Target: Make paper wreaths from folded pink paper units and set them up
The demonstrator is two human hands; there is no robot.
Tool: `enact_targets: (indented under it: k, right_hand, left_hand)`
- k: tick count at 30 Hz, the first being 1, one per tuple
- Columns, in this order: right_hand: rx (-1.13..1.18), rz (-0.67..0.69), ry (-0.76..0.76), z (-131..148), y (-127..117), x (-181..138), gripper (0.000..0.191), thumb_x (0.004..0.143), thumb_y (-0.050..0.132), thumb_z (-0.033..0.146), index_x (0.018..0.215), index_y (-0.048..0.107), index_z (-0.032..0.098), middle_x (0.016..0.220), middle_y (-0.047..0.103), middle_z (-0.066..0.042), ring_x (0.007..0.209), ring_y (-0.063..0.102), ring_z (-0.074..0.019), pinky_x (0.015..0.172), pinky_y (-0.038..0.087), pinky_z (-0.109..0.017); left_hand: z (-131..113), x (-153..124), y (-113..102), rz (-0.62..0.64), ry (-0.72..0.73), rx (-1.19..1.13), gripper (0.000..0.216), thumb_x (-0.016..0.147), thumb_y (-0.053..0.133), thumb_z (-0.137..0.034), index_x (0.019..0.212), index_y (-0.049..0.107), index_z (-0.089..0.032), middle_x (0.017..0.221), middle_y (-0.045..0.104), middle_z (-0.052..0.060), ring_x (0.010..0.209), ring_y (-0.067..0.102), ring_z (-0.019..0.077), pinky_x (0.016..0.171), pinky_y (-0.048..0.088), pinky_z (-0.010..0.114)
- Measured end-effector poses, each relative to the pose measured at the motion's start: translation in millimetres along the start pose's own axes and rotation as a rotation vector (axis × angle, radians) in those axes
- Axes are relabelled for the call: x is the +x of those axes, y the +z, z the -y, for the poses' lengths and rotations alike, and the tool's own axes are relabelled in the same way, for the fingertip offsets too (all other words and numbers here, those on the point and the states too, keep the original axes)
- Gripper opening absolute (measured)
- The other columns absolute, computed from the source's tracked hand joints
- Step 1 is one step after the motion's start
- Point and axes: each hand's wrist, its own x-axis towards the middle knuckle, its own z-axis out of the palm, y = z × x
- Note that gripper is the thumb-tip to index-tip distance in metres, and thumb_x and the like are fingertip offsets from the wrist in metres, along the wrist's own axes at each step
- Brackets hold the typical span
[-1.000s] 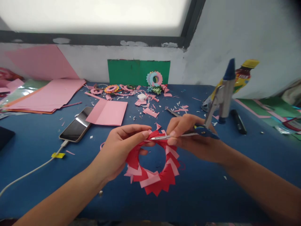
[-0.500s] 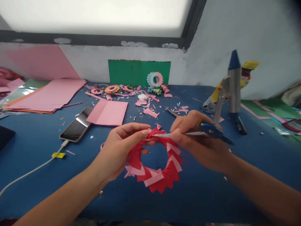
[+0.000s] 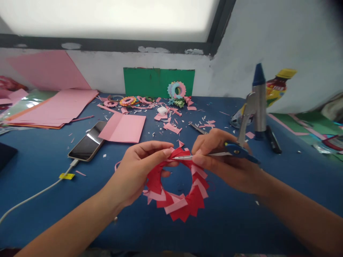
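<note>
My left hand (image 3: 146, 167) pinches the upper left rim of a ring of folded red and pink paper (image 3: 197, 201) with pointed edges. The ring is tilted toward me above the table. My right hand (image 3: 227, 162) grips what looks like a drawing compass (image 3: 237, 151) with a blue hinge. One slim metal leg points left, its tip against the folded paper beside my left thumb. The other leg rises on the right and carries a thick silver tube with a blue cone end (image 3: 259, 100). The fingers behind the ring are partly hidden.
A phone (image 3: 87, 142) with a white cable lies at left, beside a folded pink sheet (image 3: 123, 128). Pink paper sheets (image 3: 57, 107) are stacked behind. Paper scraps (image 3: 173, 127) and finished paper rings (image 3: 177, 90) lie toward the wall. A yellow-capped bottle (image 3: 278, 87) is at right.
The compass has shifted slightly left and its silver tube has swung lower. The metal tip and the paper ring have moved down a little. Both hands keep their grips.
</note>
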Motion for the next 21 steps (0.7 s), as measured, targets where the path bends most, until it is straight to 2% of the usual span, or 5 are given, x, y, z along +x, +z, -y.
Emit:
enact_targets:
  k: [6,11,13,17,21]
  right_hand:
    - [-0.061,-0.037,0.017,3.0,-0.7,0.8,0.014,0.083,0.056,0.028,0.072,0.048,0.023,0.065,0.05,0.002,0.054,0.048,-0.0102,0.046,0.037,-0.025]
    - [0.039,-0.301,-0.025,1.2,-17.6,12.1,0.019,0.083,0.056,0.034,0.07,0.049,0.022,0.062,0.047,0.003,0.053,0.041,-0.0086,0.046,0.031,-0.023]
    - [-0.027,-0.351,0.097,-3.7,-30.5,18.1,0.03,0.085,0.05,0.042,0.064,0.046,0.02,0.058,0.045,0.004,0.046,0.035,-0.007,0.042,0.027,-0.022]
    - [-0.454,0.149,0.58,-20.3,-42.6,20.9,0.042,0.081,0.049,0.05,0.053,0.047,0.018,0.047,0.046,0.002,0.041,0.039,-0.0079,0.04,0.028,-0.023]
    - [-0.865,0.369,0.619,-33.1,-28.3,15.5,0.037,0.08,0.051,0.038,0.05,0.048,0.017,0.047,0.052,-0.001,0.042,0.041,-0.0096,0.04,0.022,-0.024]
  left_hand:
    - [-0.4,-0.5,-0.1,0.0,-0.001,0.015,0.012,0.067,0.072,-0.023,0.078,0.069,-0.02,0.07,0.071,0.0,0.062,0.067,0.0126,0.045,0.051,0.012]
    - [-1.7,-0.9,-0.3,0.026,0.044,-0.012,0.009,0.068,0.072,-0.02,0.077,0.07,-0.021,0.068,0.07,-0.002,0.059,0.066,0.0103,0.046,0.051,0.011]
    - [-1.7,-0.7,-0.1,0.043,0.05,-0.005,0.009,0.069,0.071,-0.021,0.077,0.07,-0.021,0.068,0.07,-0.002,0.06,0.067,0.0101,0.049,0.052,0.011]
    - [-0.8,-0.9,0.0,0.059,0.055,0.012,0.009,0.069,0.071,-0.022,0.078,0.07,-0.022,0.072,0.071,-0.003,0.065,0.068,0.0115,0.054,0.054,0.015]
    - [0.1,-1.8,-0.3,0.032,0.064,0.039,0.01,0.067,0.073,-0.022,0.077,0.07,-0.022,0.071,0.071,-0.003,0.064,0.068,0.0129,0.053,0.054,0.015]
